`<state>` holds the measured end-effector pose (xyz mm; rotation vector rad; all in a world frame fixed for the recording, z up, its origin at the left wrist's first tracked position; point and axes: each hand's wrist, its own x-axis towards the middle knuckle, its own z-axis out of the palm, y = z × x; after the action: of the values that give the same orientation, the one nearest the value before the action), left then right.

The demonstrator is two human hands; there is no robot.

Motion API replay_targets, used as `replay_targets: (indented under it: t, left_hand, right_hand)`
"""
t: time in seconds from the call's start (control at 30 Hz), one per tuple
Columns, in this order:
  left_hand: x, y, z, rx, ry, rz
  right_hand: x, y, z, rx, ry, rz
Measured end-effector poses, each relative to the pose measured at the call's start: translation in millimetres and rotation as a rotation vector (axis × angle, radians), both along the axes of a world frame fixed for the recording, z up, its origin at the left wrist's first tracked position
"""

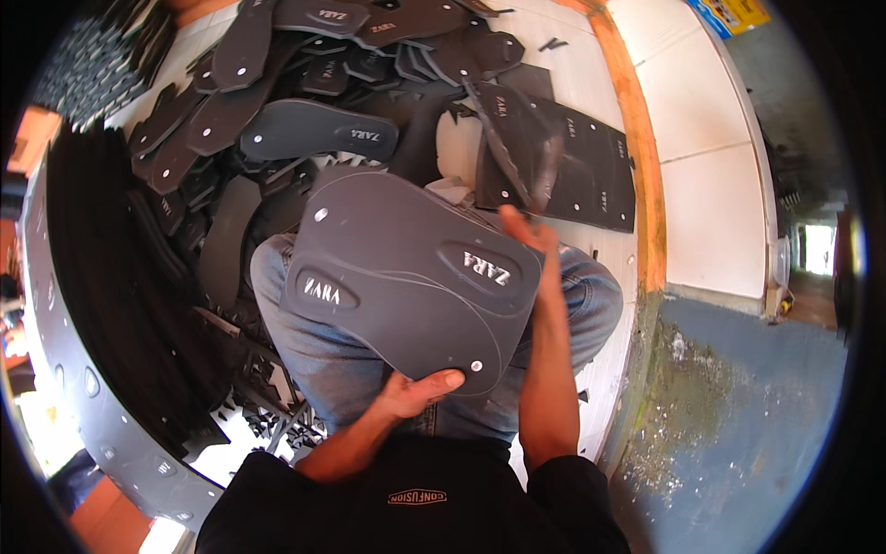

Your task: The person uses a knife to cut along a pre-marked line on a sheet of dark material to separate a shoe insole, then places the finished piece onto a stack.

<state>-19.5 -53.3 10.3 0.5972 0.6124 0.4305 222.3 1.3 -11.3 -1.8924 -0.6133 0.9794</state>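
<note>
One sheet [411,249] spans the lap [337,369]: the left hand [415,395] pinches its near edge; the right hand [535,238] is at its right edge, its grip impossible to tell. Well right lies open floor [738,415]. A black stack [129,295] stands left of the sheet, insoles [318,132] crowd its far side, a blurred strip [503,148] and panel [595,166] its far right.

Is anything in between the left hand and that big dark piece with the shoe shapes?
No, nothing visible is in between. The left hand grips the dark piece directly, its thumb lying on top at the lower edge, beside a white dot.
</note>
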Motion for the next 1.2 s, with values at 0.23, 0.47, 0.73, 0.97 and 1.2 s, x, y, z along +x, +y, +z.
replay_targets:
  t: [0.23, 0.47, 0.73, 0.97, 1.2]
  left_hand:
    - [-40, 42, -8, 0.300, -0.033, -0.606]
    - [-32, 34, -2, -0.278, 0.168, 0.118]
    - [-1, 40, -6, -0.419, 0.291, 0.388]
    - [8, 36, 3, -0.411, 0.328, 0.441]
    - [8, 38, 9, -0.403, 0.276, 0.453]
  right_hand:
    - [-6, -70, 17, 0.132, 0.529, 0.122]
    - [-33, -57, 21, 0.118, 0.258, 0.113]
    - [-47, -136, 48, -0.195, -0.137, 0.202]
    - [-90, -182, 55, -0.412, -0.117, 0.305]
    - [-100, -185, 52, -0.424, -0.137, 0.264]
